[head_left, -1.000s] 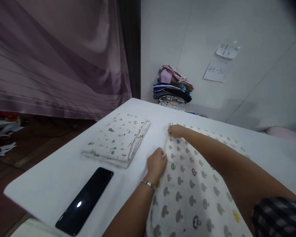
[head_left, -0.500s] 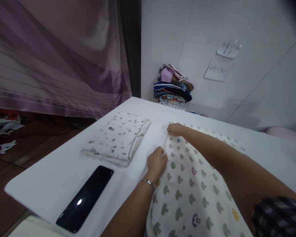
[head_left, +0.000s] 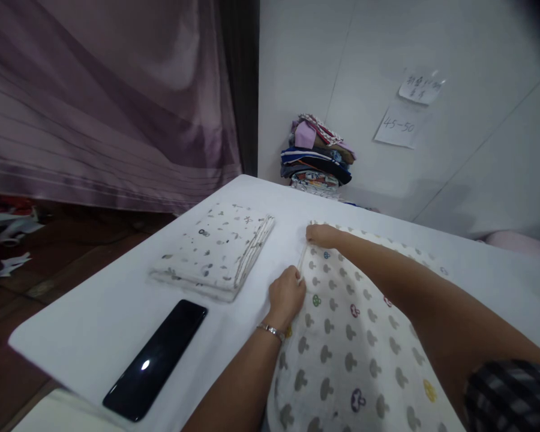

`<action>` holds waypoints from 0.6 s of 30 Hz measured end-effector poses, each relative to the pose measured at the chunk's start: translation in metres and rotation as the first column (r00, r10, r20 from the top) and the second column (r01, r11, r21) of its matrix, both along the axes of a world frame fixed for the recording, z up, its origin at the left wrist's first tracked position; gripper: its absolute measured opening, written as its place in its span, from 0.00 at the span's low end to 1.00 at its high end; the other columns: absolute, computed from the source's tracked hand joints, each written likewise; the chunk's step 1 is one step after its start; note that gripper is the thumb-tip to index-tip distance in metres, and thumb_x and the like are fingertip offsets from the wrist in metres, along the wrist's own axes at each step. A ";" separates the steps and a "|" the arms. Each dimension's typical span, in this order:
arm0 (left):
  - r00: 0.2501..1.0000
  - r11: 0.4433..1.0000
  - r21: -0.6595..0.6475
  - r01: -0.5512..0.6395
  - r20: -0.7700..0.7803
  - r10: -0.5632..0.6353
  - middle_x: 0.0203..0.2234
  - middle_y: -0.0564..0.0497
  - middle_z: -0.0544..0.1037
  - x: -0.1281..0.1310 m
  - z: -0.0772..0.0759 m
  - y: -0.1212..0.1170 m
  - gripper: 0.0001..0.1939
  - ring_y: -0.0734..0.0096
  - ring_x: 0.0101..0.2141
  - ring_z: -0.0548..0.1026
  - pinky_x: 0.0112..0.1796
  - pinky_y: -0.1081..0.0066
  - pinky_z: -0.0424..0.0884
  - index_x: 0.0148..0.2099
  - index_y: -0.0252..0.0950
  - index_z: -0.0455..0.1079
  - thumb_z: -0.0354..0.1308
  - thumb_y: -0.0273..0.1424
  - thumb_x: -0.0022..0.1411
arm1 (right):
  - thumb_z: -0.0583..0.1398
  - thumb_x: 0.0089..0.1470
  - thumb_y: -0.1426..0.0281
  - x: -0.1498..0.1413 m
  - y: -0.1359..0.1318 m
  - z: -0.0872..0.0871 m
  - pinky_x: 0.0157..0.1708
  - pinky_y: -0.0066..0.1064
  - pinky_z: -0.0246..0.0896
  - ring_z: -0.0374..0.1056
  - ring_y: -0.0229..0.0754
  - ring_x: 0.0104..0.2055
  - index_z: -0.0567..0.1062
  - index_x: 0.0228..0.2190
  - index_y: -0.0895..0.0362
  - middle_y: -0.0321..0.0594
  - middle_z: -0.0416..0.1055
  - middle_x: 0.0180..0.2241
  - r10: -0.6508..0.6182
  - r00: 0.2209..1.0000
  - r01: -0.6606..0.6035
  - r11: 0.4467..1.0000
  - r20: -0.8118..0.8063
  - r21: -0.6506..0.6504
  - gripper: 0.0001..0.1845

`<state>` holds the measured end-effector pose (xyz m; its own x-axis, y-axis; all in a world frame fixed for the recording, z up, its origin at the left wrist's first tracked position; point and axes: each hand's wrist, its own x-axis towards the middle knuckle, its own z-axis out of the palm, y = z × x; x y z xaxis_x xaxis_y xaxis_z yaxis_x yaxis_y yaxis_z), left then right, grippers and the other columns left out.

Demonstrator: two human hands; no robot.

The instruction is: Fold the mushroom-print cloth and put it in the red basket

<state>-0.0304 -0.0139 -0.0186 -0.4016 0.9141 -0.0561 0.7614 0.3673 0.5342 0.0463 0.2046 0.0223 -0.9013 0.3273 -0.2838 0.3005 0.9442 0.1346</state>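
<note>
A white cloth (head_left: 351, 342) printed with grey and a few coloured mushrooms lies over the near right side of the table and runs down toward me. My left hand (head_left: 288, 293), with a metal bracelet at the wrist, pinches the cloth's left edge. Farther along that same edge, my right hand (head_left: 321, 235) grips the cloth near its far left corner. The fingertips of both hands are partly hidden. To the left of my hands lies a folded white cloth (head_left: 218, 246) with small grey prints, several layers thick.
A black phone (head_left: 155, 360) lies on the white table (head_left: 94, 312) near its left edge. Beyond the far edge, folded fabrics (head_left: 315, 156) are stacked against the wall, where paper notes (head_left: 396, 125) hang. A purple curtain (head_left: 103, 102) drapes at left.
Almost nothing differs. Both hands keep their hold on the mushroom-print cloth in the same places, and the view shifts very slightly.
</note>
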 end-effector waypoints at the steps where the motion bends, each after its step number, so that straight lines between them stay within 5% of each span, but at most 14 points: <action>1: 1.000 1.000 0.006 0.004 -0.004 -0.004 0.35 0.51 0.76 0.000 -0.001 0.000 0.05 0.65 0.36 0.74 0.35 0.69 0.60 0.39 0.41 0.64 0.51 0.33 0.60 | 0.54 0.56 0.75 0.000 0.000 0.000 0.37 0.29 0.56 0.65 0.42 0.44 0.75 0.35 0.60 0.47 0.69 0.43 0.006 1.000 -0.006 1.000 0.000 -0.001 0.10; 18: 1.000 1.000 -0.011 -0.004 0.013 0.005 0.35 0.52 0.76 0.000 0.000 0.001 0.05 0.65 0.36 0.74 0.35 0.69 0.61 0.39 0.41 0.64 0.51 0.34 0.60 | 0.54 0.54 0.76 -0.007 0.000 0.002 0.33 0.30 0.56 0.67 0.43 0.39 0.75 0.35 0.58 0.46 0.72 0.41 -0.006 0.997 0.002 0.999 0.081 0.053 0.10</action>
<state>-0.0300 -0.0131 -0.0186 -0.4049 0.9116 -0.0710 0.7528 0.3764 0.5400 0.0395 0.2045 0.0241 -0.8749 0.3470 -0.3378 0.2901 0.9341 0.2082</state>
